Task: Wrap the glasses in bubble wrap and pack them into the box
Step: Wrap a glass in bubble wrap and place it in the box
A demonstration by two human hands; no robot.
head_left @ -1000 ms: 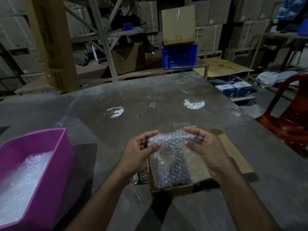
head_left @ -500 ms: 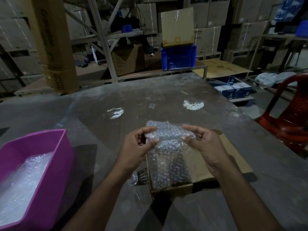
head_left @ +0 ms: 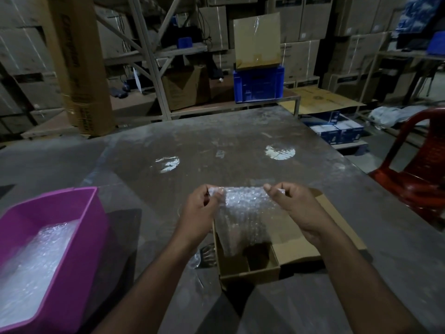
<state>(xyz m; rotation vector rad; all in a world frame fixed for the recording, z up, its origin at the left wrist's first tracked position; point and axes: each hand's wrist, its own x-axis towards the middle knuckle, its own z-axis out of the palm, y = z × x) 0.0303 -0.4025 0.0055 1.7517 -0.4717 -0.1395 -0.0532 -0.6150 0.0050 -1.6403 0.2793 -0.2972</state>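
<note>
A sheet of bubble wrap hangs above the small open cardboard box at the table's near middle. My left hand pinches the sheet's top left corner and my right hand pinches its top right corner, so the sheet is stretched between them. A clear glass object lies on the table just left of the box, partly hidden by my left forearm. I cannot see any glass inside the box.
A pink tub with more bubble wrap stands at the near left. The box's flap lies open to the right. A red plastic chair stands off the table's right edge. Shelving and cartons fill the background.
The bunched bubble wrap has been pulled open into a flat sheet. Both hands rose and moved apart, each pinching a top corner.
</note>
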